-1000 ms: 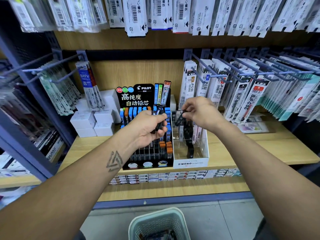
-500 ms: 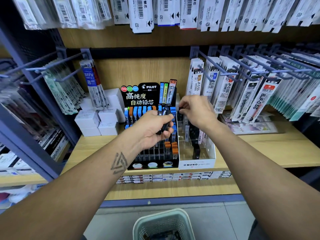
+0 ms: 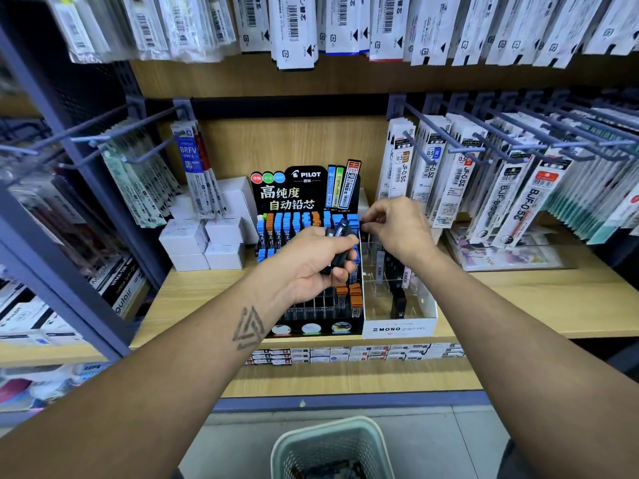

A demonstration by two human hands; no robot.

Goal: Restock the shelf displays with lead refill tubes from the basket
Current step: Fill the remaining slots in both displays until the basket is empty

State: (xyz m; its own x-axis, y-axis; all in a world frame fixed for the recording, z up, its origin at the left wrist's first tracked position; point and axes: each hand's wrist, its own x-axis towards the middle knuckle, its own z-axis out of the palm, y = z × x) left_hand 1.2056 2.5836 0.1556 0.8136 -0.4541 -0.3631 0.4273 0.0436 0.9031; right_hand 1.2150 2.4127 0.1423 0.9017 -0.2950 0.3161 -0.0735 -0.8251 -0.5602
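Closest to the camera, down at the bottom edge, sits the pale green basket (image 3: 332,447) on the floor, with a few dark bits left inside, too blurry to identify. Moving up, both forearms reach over the wooden shelf (image 3: 518,305). The left hand (image 3: 318,267) has its fingers curled round a small bundle of dark lead refill tubes (image 3: 340,243), held right above the black Pilot display (image 3: 311,305). Just beside it, the right hand (image 3: 397,226) has thumb and forefinger pinched together on something small and dark at the back corner of the clear Mono tray (image 3: 401,319). Probably one tube, but it's mostly hidden, so not sure.

Looks like we're mid-placement: one tube going in at a time, with the stock fed from the left-hand bundle. Next move probably needs the tube lined up upright over an empty slot and dropped in without knocking the neighbours, then picking another from the bundle. Behind all that hang rows of refill packets (image 3: 484,181) on pegs.
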